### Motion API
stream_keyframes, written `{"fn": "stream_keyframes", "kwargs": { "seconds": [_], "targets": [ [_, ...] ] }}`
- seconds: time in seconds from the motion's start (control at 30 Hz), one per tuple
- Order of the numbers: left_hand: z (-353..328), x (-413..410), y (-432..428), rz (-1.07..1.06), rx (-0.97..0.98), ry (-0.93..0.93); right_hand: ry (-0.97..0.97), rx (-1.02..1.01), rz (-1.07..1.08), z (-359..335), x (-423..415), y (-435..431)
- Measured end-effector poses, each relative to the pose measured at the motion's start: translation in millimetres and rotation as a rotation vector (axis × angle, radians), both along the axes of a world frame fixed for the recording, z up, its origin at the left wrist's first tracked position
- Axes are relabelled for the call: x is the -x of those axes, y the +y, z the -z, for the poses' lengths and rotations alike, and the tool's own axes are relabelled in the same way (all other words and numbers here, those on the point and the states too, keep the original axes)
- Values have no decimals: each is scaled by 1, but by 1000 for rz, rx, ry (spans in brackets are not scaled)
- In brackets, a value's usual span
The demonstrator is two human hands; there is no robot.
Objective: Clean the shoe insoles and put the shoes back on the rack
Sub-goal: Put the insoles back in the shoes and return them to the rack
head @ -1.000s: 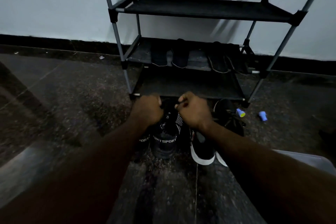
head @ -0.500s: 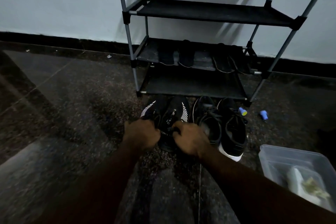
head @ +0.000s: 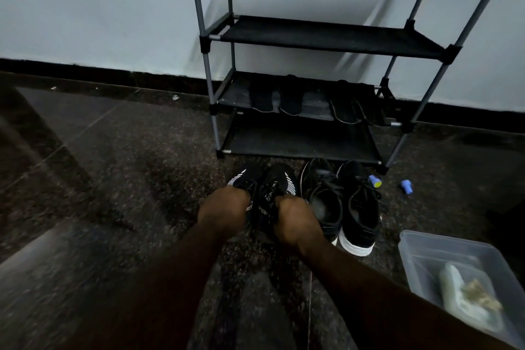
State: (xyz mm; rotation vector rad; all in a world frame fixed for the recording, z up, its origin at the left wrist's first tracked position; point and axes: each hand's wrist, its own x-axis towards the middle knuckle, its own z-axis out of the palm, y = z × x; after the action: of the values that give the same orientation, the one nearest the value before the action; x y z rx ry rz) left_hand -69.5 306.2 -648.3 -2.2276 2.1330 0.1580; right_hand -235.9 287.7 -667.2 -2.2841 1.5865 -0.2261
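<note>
**Both sport shoes gripped, toes toward the rack**

Head view: the left hand [head: 224, 209] grips the left sport shoe [head: 245, 177] at its heel end. The right hand [head: 295, 219] curls round the right sport shoe [head: 279, 179] the same way (fingertips hidden). Both shoes run lengthwise straight away from the hands, toes near the rack [head: 208, 71] and its bottom shelf [head: 298, 142] just ahead. The insoles [head: 289, 98] lie apart on the middle shelf [head: 315, 105]. The right hand looks marginally nearer the shelf's centre.
</note>
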Motion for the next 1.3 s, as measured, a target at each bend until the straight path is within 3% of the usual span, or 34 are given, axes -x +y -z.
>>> {"fn": "stream_keyframes", "kwargs": {
  "seconds": [0.23,0.57,0.93,1.3],
  "targets": [
    [-49,9,16,0,77,6,-20,105,-7,-46,11,12],
    [-190,19,58,47,286,0,-44,400,-39,-179,18,49],
    [-338,44,170,46,547,-1,-31,643,-16,-339,37,141],
    [-414,64,275,54,697,45,-53,790,47,-417,56,238]
  ]
}}
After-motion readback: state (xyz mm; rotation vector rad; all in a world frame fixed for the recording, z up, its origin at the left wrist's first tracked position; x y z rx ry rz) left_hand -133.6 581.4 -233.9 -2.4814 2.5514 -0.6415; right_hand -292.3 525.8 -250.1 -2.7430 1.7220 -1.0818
